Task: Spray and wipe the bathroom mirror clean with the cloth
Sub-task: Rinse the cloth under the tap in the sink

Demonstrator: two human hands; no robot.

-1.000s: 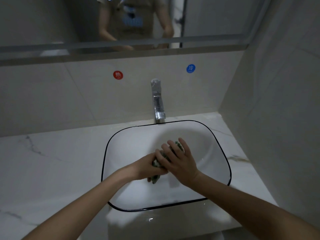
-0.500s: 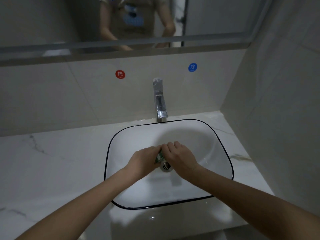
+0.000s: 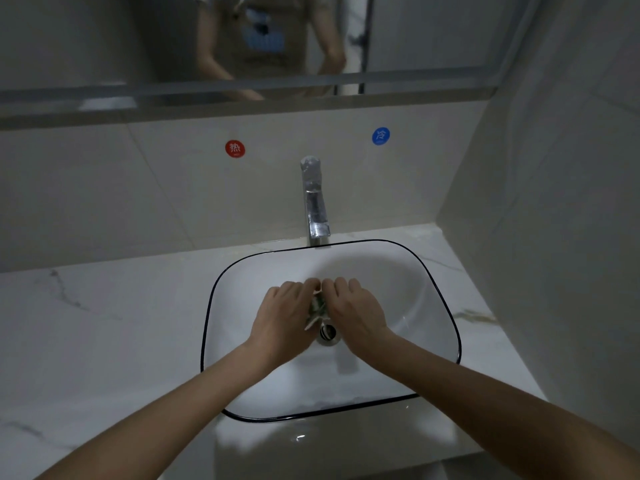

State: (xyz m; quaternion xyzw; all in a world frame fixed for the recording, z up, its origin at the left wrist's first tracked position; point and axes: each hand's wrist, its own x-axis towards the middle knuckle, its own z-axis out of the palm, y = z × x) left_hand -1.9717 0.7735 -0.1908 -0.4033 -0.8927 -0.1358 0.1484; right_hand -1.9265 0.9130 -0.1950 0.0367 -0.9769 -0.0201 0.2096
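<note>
The cloth is judged to be in the wringing step, over the sink and just above the drain; the mirror has not yet been reached. The cloth is bunched between both hands; the left hand is curled round it from one side, the right hand from the other, fingers bent tightly, knuckles nearly touching. Next, the cloth would likely need to be lifted to the mirror above the tap; no spray bottle is seen.
</note>
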